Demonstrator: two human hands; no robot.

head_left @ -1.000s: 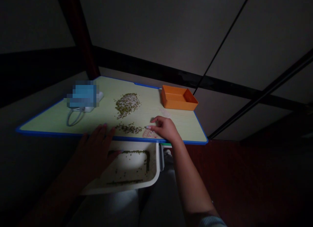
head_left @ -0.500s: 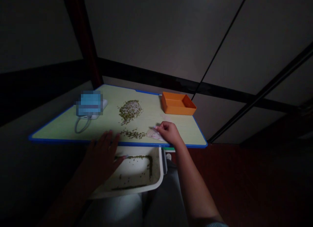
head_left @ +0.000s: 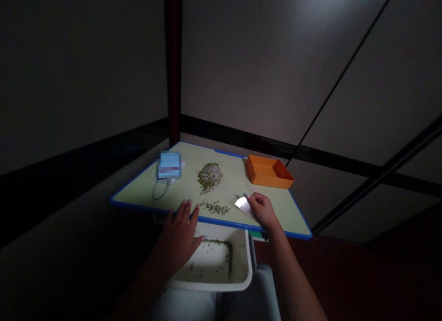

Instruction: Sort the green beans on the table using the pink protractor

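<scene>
My right hand (head_left: 263,209) pinches a thin, shiny, pale card (head_left: 244,205) between thumb and fingers, low over the pale green tabletop (head_left: 183,192) near its front edge. Just left of the card lies a thin scatter of small greenish seeds (head_left: 217,207). Behind that is a larger pile of seeds (head_left: 210,177), paler in its middle. My left hand (head_left: 183,236) is open with fingers spread, its fingertips at the blue front edge of the table and its thumb over a white basin (head_left: 241,284). More seeds lie in the basin along its sides; part of it is hidden under my hand and the table.
An orange open box (head_left: 269,173) stands at the back right of the table. At the left sits a device with a blurred screen (head_left: 170,165) and a looped cable (head_left: 154,192). Walls rise behind and to the left. My legs are under the basin.
The camera view has turned left and up, so everything appears farther right and lower. The card now catches bright light. My right hand still holds it, and my left hand stays spread.
</scene>
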